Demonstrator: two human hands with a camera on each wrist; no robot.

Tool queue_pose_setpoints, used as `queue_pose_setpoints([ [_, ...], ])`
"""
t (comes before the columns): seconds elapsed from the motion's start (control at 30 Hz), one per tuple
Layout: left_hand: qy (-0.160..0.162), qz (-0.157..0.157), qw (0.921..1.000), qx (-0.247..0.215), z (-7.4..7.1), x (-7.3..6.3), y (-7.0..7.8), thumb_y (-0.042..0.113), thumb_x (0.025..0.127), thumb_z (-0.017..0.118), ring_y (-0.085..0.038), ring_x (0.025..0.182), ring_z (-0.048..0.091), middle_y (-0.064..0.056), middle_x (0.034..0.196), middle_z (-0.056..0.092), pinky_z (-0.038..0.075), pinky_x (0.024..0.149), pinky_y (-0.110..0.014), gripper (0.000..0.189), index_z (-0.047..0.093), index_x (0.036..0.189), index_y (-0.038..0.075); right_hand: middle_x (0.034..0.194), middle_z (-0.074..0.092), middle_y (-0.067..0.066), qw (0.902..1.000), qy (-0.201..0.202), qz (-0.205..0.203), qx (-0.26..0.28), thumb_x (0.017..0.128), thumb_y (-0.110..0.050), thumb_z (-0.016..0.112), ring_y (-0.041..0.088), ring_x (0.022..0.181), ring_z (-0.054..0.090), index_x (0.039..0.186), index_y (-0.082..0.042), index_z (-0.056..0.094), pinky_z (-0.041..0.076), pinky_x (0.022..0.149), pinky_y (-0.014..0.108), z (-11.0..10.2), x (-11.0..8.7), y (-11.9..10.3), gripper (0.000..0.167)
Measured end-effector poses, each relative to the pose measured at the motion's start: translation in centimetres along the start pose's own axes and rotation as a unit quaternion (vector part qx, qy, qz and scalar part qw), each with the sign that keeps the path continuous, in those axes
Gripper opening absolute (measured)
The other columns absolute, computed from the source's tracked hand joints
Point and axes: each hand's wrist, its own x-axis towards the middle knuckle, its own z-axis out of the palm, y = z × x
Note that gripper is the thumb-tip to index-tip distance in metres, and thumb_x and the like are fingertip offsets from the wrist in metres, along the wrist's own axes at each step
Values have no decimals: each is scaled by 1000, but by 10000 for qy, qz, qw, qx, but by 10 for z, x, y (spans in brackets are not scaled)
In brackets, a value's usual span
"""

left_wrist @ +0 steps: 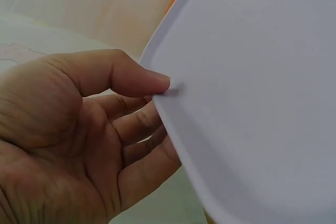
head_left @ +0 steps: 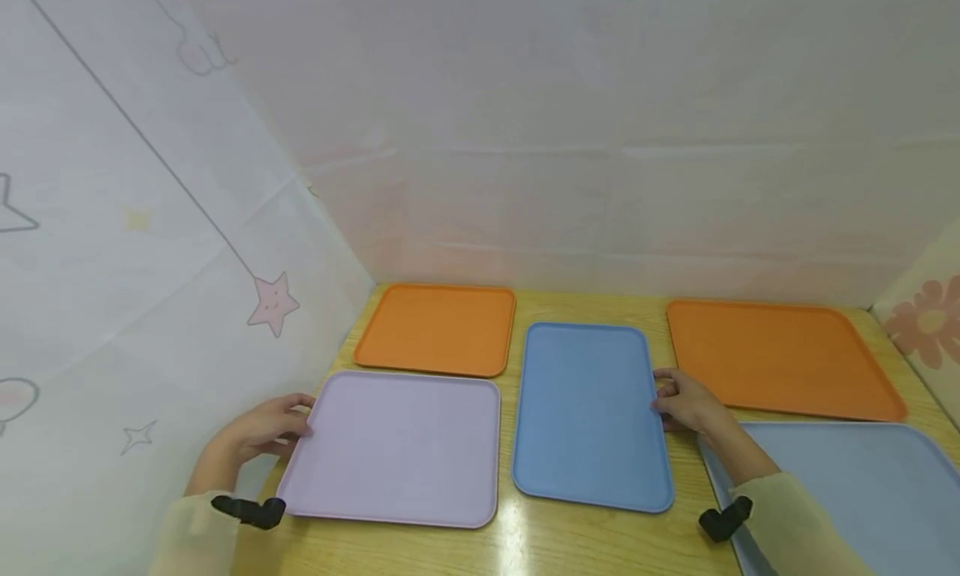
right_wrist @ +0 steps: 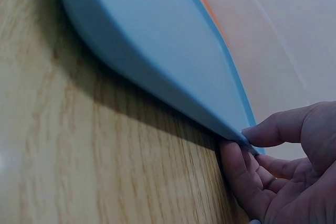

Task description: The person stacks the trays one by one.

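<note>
At the left side of the table, my left hand (head_left: 272, 428) pinches the left rim of a lilac tray (head_left: 405, 447). In the left wrist view the thumb (left_wrist: 139, 80) lies over the rim of this tray (left_wrist: 252, 87), with the fingers under it. My right hand (head_left: 688, 403) holds the right long edge of a blue tray (head_left: 588, 413), which lies upright in the middle. In the right wrist view the thumb (right_wrist: 278, 127) is on the rim of the blue tray (right_wrist: 173, 40) and curled fingers are beneath its edge.
Behind the lilac tray lies a smaller orange tray (head_left: 437, 328). A larger orange tray (head_left: 783, 359) is at the back right, and a pale blue-grey tray (head_left: 862, 476) is partly behind my right forearm. Patterned sheets (head_left: 525, 184) border the wooden table (head_left: 592, 543).
</note>
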Motion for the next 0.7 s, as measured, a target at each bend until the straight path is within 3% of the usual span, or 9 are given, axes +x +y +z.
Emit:
queue_pose_setpoints([
  [0.23,-378,609,9966,-407,-5,-9,0,6,96,61,-22,103,66,-19,132,61,59,88,-43,68,25,149,-17,109,52,18,10000,-1,27,-18,93,2,62,23,84,59,151,7,30,60,69,36,0,0,-1,66],
  [0.4,-473,1135,9911,-519,-9,-16,6,5,97,60,-20,105,66,-21,134,58,59,87,-41,70,21,150,-18,110,52,19,10000,-4,27,-7,93,2,63,23,84,60,150,8,30,60,69,36,-1,0,-1,66],
  [0.7,-381,1402,9850,-930,-9,-19,13,4,99,58,-13,105,66,7,121,63,59,87,-35,69,18,151,-17,109,52,18,10000,-27,34,49,93,0,63,23,86,59,150,8,30,60,69,35,-1,-1,0,67],
])
